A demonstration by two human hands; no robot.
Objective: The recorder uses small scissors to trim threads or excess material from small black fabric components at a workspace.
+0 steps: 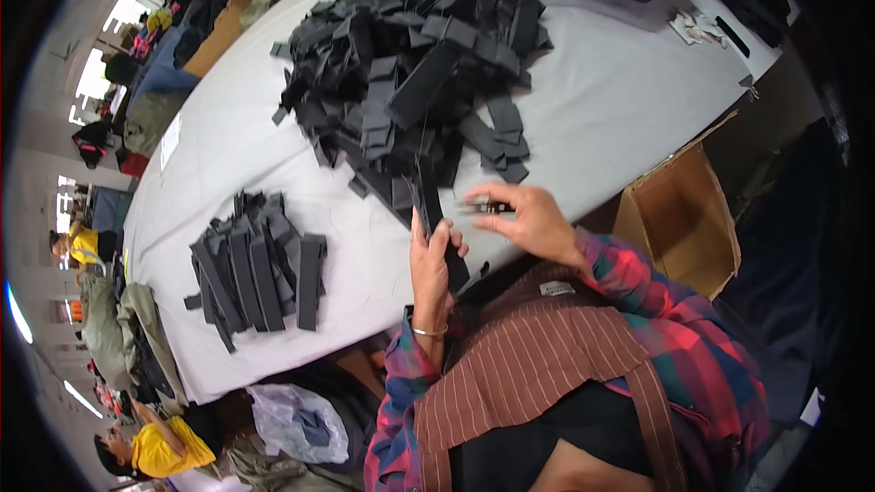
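Observation:
My left hand (430, 264) is closed around a dark fabric strip (427, 199), pinching it between thumb and fingers at the table's near edge. Just to the right, my right hand (540, 228) grips small thread snips (490, 208), whose blades point left toward the strip and are slightly blurred. A large heap of dark grey and black fabric pieces (378, 82) lies beyond both hands, and the held strip reaches up to its near edge. To the left sits a smaller stack of similar strips (260, 273), laid roughly side by side.
A pale cloth-covered table (602, 91) carries both piles. White scraps (700, 29) lie at its far right corner. An open cardboard box (684, 214) stands by my right arm. At lower left are a plastic bag (299, 424) and a person in yellow (166, 446).

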